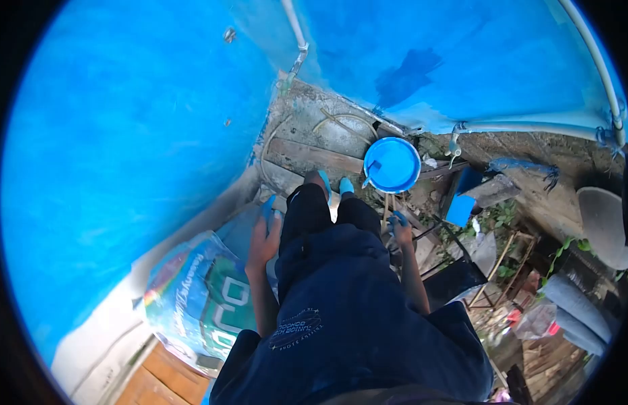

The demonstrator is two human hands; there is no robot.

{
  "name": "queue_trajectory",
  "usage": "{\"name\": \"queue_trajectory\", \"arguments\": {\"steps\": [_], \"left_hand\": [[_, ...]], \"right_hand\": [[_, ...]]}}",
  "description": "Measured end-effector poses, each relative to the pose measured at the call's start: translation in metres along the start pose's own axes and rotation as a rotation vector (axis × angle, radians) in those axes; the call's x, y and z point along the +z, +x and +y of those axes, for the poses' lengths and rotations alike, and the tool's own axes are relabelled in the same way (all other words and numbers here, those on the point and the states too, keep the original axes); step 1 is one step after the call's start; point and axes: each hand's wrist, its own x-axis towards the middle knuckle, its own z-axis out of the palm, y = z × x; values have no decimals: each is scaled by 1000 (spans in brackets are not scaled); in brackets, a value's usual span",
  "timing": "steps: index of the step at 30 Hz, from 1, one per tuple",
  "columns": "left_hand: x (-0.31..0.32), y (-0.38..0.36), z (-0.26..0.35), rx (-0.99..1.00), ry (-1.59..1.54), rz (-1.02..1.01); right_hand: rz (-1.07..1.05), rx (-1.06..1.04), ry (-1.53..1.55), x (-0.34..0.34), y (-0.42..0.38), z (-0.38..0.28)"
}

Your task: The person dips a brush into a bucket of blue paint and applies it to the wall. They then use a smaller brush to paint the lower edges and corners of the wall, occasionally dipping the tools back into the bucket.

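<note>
Blue paint stains the fingers of my left hand (263, 233), which hangs beside my left thigh with its fingers stretched and nothing in them. On the other side, my right hand (400, 229) is also smeared blue; its fingers are partly curled near a thin stick (386, 206), and whether it grips anything is unclear. Ahead of my feet stands a round bucket (393, 165) of blue paint, with a blue-coated brush (372, 173) leaning at its left rim. Both walls, the left one (138, 135) and the front one (503, 61), are bright blue, with a darker patch on the front one.
A tap (454, 145) juts from a pipe low on the front wall. A printed sack (199, 297) lies at the left. To the right are a black chair-like object (455, 280), a grey basin (603, 226), plants and scattered debris. A hose (263, 152) curves over the planks ahead.
</note>
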Motion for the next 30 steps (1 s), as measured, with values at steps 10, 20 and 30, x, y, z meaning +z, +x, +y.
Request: {"name": "queue_trajectory", "arguments": {"steps": [10,20,30], "left_hand": [[13,159,65,270,246,-505],[65,285,107,465,586,-991],[264,375,-2,404,686,-1171]], "right_hand": [[475,352,521,37,-19,64],[711,304,585,158,-21,68],[724,290,572,127,140,110]]}}
